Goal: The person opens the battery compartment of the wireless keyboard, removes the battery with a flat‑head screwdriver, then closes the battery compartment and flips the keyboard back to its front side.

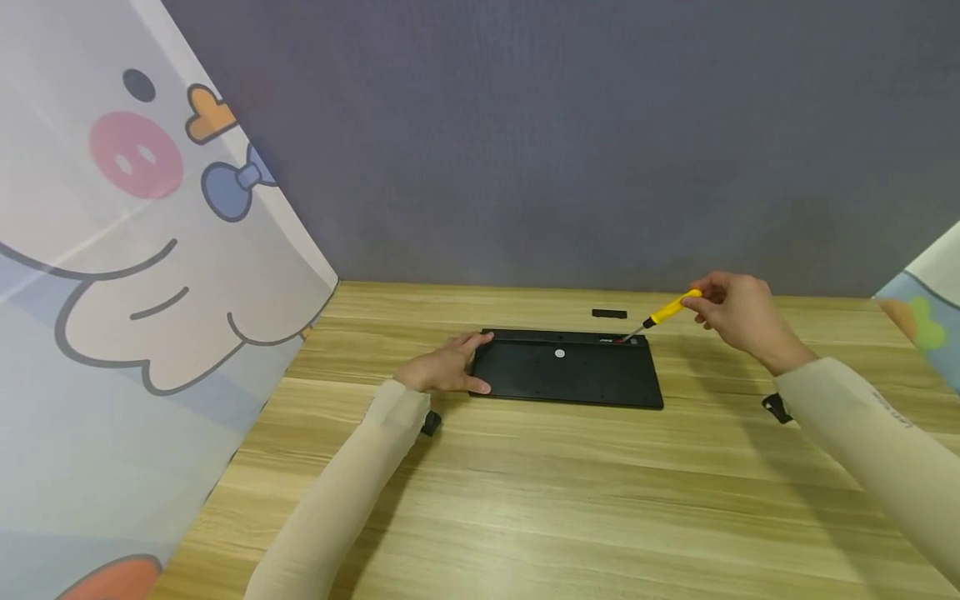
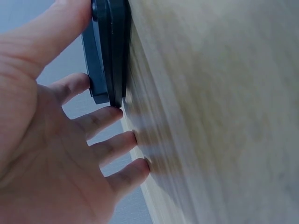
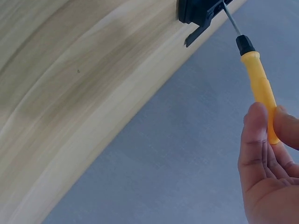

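Note:
A black keyboard point(image 1: 517, 371) lies with its underside up on the wooden table, a round white sticker near its middle. My left hand point(image 1: 447, 365) is spread at its left end, thumb and forefinger resting on it. In the left wrist view, the other fingers of the left hand point(image 2: 60, 140) extend past the keyboard edge point(image 2: 112, 56). Between thumb and fingertips, my right hand point(image 1: 738, 315) pinches the handle end of a yellow screwdriver point(image 1: 670, 311). Its slanted tip meets a small recess with something red point(image 1: 619, 340) near the keyboard's far right corner.
A small black strip-shaped piece point(image 1: 609, 314) lies on the table point(image 1: 510, 492) just behind the keyboard. A grey wall point(image 1: 525, 150) rises at the table's back edge. Cartoon-printed cloth point(image 1: 225, 275) hangs at the left side.

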The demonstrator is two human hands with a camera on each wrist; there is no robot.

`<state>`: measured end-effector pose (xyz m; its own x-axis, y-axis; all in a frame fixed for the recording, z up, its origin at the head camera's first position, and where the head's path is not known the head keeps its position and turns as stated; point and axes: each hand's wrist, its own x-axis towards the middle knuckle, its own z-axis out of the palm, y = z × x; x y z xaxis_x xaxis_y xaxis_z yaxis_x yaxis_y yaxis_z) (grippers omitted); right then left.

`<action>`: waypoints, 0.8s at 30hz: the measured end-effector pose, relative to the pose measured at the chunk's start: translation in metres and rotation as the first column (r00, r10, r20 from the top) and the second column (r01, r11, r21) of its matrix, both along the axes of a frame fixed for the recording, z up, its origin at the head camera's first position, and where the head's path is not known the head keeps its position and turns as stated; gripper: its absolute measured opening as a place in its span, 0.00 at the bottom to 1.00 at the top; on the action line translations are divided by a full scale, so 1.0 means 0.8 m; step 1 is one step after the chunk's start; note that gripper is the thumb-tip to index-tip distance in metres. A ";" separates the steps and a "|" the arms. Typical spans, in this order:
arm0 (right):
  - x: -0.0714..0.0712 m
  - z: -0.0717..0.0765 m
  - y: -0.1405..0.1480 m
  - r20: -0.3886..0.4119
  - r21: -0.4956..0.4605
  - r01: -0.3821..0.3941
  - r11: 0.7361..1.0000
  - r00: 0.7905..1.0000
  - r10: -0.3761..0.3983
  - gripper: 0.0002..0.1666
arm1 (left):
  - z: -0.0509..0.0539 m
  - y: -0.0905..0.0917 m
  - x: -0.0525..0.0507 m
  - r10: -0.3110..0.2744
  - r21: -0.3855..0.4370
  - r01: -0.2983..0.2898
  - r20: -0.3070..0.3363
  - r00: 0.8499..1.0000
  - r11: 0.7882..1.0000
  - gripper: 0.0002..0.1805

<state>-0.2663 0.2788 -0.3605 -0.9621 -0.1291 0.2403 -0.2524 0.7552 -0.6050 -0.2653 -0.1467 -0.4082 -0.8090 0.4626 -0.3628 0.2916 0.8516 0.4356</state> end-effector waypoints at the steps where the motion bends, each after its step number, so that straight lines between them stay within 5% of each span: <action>1: 0.000 0.000 0.001 0.006 0.001 0.000 1.000 1.000 0.000 0.13 | 0.000 0.000 0.000 0.001 -0.001 -0.001 0.000 1.000 1.000 0.52; 24: 0.007 -0.019 0.036 0.170 0.041 -0.041 0.998 0.985 0.034 0.16 | -0.002 0.000 -0.003 -0.014 -0.021 0.013 -0.011 1.000 1.000 0.52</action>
